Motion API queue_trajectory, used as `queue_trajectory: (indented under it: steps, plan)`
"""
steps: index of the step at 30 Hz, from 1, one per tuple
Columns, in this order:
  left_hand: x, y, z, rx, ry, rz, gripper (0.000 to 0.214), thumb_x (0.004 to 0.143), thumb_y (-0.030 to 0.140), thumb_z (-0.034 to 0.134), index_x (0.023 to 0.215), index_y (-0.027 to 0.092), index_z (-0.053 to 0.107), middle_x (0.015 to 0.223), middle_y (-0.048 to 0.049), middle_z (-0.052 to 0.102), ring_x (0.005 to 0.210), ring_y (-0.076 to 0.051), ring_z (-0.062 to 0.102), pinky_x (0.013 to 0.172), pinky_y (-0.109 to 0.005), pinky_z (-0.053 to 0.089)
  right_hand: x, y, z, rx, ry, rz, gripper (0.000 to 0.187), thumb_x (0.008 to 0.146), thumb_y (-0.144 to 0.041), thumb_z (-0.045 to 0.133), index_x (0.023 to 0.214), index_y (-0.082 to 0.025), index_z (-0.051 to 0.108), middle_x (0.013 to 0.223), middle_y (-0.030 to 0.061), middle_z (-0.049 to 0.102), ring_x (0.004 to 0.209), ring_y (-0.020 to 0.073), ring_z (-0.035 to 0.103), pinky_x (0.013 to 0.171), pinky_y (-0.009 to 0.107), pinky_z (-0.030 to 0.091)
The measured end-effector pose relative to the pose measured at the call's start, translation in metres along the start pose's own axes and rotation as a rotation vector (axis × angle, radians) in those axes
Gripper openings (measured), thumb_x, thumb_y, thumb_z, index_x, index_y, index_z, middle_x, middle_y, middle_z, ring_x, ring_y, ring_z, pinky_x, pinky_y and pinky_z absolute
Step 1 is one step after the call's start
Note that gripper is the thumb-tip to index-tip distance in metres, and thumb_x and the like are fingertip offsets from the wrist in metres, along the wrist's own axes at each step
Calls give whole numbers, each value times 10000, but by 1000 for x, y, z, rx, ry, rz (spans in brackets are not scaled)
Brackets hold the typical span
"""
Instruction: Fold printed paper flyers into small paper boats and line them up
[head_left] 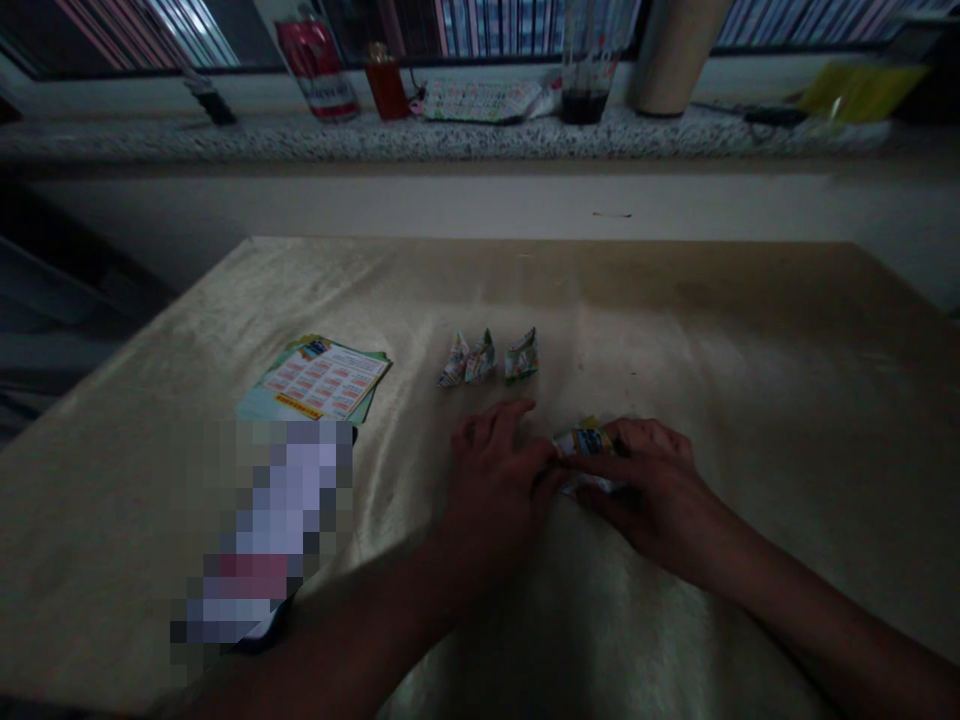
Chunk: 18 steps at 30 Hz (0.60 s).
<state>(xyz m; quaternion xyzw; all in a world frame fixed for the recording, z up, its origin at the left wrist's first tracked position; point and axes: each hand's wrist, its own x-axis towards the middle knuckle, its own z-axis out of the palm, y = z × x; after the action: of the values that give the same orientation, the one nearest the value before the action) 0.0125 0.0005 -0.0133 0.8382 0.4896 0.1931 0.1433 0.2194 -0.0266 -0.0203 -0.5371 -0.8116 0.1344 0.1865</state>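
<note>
Both my hands rest on a table covered in shiny beige cloth (675, 330). My right hand (652, 490) pinches a small piece of colourful printed paper (583, 442), partly folded, against the cloth. My left hand (499, 470) lies beside it with fingertips touching the paper's left edge, fingers curled. Just beyond my hands stand three small folded paper shapes (487, 358) in a row, made of the same printed paper. Much of the held paper is hidden under my fingers.
A stack of printed flyers (319, 380) lies to the left, with a pixelated object (262, 540) in front of it. Behind the table runs a speckled ledge (450, 138) carrying a red can (319, 60), a small red bottle (386, 85), a dark cup (585, 100) and papers.
</note>
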Motion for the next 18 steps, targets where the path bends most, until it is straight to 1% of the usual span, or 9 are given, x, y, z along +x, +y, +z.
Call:
queue_trajectory:
  steps: [4,6,8,10,14,16,18]
  plan:
    - [-7,-7,3,16,90,109,170,969,331,613,1052,266,747,1400,-116,564,1276,-322,508,1057,-577,347,-2,-2,-2,-30,0,-10,399,889,-248,696,1258,-398,704,1120,87,637,1092,318,560,916,498,411]
    - [-10,-10,2,18,95,146,179,977,306,598,1061,260,750,1385,-128,576,1255,-322,529,1047,-579,354,-2,-3,-3,-31,-6,-4,392,895,-260,693,1258,-407,703,1091,82,639,1078,314,563,905,492,414]
    - [-11,-11,-1,26,89,151,175,971,260,597,1038,250,758,1371,-137,586,1232,-325,547,1033,-581,363,-1,-3,-4,-26,-10,-3,376,905,-278,685,1255,-412,704,1078,79,641,1066,310,565,899,486,414]
    - [-11,-11,-5,32,74,113,172,959,234,603,1010,249,767,1354,-137,598,1216,-330,556,1020,-582,372,-1,-3,-4,-20,-8,0,354,910,-300,683,1245,-414,710,1083,78,642,1061,306,565,895,482,412]
    - [-8,-11,-9,-19,1,-15,124,918,254,666,967,272,778,1356,-112,596,1240,-338,541,999,-569,384,0,-6,-5,-13,-11,17,328,889,-340,715,1207,-418,730,1098,82,635,1071,315,558,885,485,406]
    - [-7,-10,-9,-32,-14,-42,112,907,255,676,947,271,779,1381,-109,575,1263,-342,523,1006,-575,374,2,-9,-4,-20,19,39,267,882,-369,726,1143,-407,763,1090,87,636,1075,324,555,886,495,399]
    - [-7,-10,-8,-29,-10,-41,113,900,239,674,944,262,776,1401,-113,556,1282,-341,506,1027,-581,357,4,-13,0,-40,74,76,181,884,-422,722,1044,-388,800,1049,90,641,1044,323,559,879,503,394]
